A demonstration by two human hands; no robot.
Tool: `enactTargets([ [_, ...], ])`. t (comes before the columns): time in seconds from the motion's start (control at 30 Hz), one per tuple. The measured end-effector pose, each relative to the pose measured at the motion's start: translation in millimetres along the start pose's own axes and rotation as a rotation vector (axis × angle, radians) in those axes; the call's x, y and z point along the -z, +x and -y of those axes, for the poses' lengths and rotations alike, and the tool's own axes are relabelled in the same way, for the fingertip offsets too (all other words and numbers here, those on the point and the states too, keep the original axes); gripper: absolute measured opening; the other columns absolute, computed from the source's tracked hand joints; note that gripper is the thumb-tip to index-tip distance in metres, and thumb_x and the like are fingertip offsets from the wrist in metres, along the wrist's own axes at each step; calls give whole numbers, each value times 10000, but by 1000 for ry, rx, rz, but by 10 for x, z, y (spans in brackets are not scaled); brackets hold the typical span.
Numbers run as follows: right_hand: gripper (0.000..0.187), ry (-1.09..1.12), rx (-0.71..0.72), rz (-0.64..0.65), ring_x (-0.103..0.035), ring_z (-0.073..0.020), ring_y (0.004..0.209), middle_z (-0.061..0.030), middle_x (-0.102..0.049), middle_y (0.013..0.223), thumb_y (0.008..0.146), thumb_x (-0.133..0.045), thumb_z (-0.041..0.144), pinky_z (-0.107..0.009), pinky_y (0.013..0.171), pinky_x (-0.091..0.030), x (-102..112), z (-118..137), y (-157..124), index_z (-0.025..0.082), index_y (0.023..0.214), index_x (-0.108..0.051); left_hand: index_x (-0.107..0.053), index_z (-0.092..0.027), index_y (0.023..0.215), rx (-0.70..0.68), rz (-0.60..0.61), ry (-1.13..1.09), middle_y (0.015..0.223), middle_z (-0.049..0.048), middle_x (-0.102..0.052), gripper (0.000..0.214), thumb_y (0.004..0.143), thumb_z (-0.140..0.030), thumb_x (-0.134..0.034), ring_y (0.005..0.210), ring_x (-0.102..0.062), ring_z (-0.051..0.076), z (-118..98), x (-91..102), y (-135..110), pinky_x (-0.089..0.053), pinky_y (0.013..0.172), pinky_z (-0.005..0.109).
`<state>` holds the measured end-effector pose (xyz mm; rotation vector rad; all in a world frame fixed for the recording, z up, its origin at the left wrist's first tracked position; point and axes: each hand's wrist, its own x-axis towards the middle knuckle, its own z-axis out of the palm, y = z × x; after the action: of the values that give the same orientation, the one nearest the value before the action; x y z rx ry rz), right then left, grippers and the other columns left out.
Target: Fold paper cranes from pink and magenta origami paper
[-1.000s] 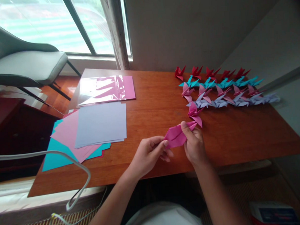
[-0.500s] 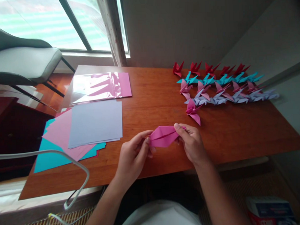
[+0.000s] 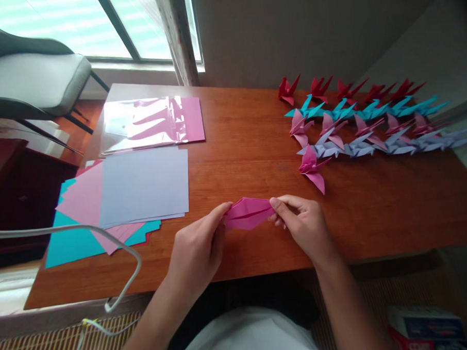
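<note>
A folded piece of bright pink origami paper (image 3: 249, 213) is stretched between my hands above the table's front part, a dark slit running along its middle. My left hand (image 3: 200, 243) pinches its left end between thumb and fingers. At the right end, my right hand (image 3: 299, 218) grips it with the thumb on top and the fingers curled beneath. Just beyond my right hand stands a finished pink paper crane (image 3: 311, 166). Behind that crane are rows of others: lavender cranes (image 3: 360, 148), light pink cranes (image 3: 334, 129), turquoise cranes (image 3: 341, 110) and red cranes (image 3: 348, 91).
Lavender sheets (image 3: 147, 186) lie over light pink sheets (image 3: 83, 194) and turquoise sheets (image 3: 71, 239) at the left of the wooden table (image 3: 251, 148). Behind them is a clear plastic packet (image 3: 149, 122) of pink paper. A white cable (image 3: 122, 242) crosses the front left. A chair (image 3: 39, 80) stands beyond.
The view has shifted slightly, and the cranes appear larger and farther right. Both hands still hold the pink paper; my left hand has turned, with its thumb now along the paper's upper left edge.
</note>
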<state>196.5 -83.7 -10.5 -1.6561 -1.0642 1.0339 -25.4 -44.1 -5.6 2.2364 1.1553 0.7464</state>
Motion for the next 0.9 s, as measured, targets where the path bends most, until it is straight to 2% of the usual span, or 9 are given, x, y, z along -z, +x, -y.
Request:
enactTargets([
  [0.17,247,-144,96,-65,-711,-182,693,-35,-770,805,930,-660,414,-277,615,-547,66,-20,-16,200,883,-773,-590,-138,1290,-96,-36,137,1064,111,-785,317,1009,-162,-446,783,-761,175,-29,-91,-28,-556,657,233],
  [0.23,198,-235,207,-154,-740,-214,864,-56,-785,981,920,-684,357,-324,755,-588,107,0,-24,209,1027,-761,-579,-137,1304,-83,-13,130,1072,108,-786,329,1004,-158,-446,802,-767,176,-36,-113,-34,-556,645,226],
  [0.33,278,-374,453,-257,-689,-238,1102,-82,-744,1169,915,-687,234,-405,990,-544,145,46,-51,214,1192,-697,-562,-129,1326,-40,37,156,1074,104,-787,361,986,-138,-440,772,-770,175,-43,-120,-23,-550,610,230],
  [0.4,296,-432,611,-196,-648,-239,1167,-90,-721,1206,910,-675,160,-436,1056,-506,133,61,-74,214,1202,-681,-555,-123,1333,-6,72,211,1053,101,-792,377,975,-140,-440,724,-766,183,-54,-113,-2,-543,584,248],
  [0.5,329,-501,754,3,-613,-248,1169,-105,-708,1217,897,-682,128,-453,1048,-512,62,19,-94,195,1219,-661,-545,-118,1340,35,129,292,998,95,-800,395,957,-152,-454,667,-759,201,-82,-103,38,-532,557,274],
  [0.6,418,-594,764,147,-576,-282,1187,-119,-685,1279,893,-709,191,-491,1038,-511,-7,-87,-83,171,1299,-611,-559,-118,1316,59,198,335,972,89,-802,390,938,-135,-462,677,-763,220,-104,-104,79,-535,560,291],
  [0.7,391,-654,751,175,-578,-294,1170,-110,-685,1288,909,-697,234,-507,1015,-513,-27,-174,-66,178,1287,-615,-585,-132,1279,67,235,383,989,86,-797,346,955,-142,-466,727,-768,244,-122,-91,119,-545,570,313],
  [0.8,345,-680,755,177,-582,-295,1162,-108,-689,1276,921,-683,248,-502,1013,-510,-16,-193,-61,176,1254,-631,-616,-134,1250,49,151,495,1009,109,-770,305,981,-211,-496,820,-751,286,-156,-47,142,-566,606,353],
  [0.9,337,-692,751,189,-580,-297,1165,-111,-686,1276,921,-682,252,-497,1014,-507,-8,-169,-63,169,1244,-634,-637,-107,1247,-60,3,520,1100,149,-722,313,970,-207,-530,982,-690,318,-208,-9,124,-591,784,427],
])
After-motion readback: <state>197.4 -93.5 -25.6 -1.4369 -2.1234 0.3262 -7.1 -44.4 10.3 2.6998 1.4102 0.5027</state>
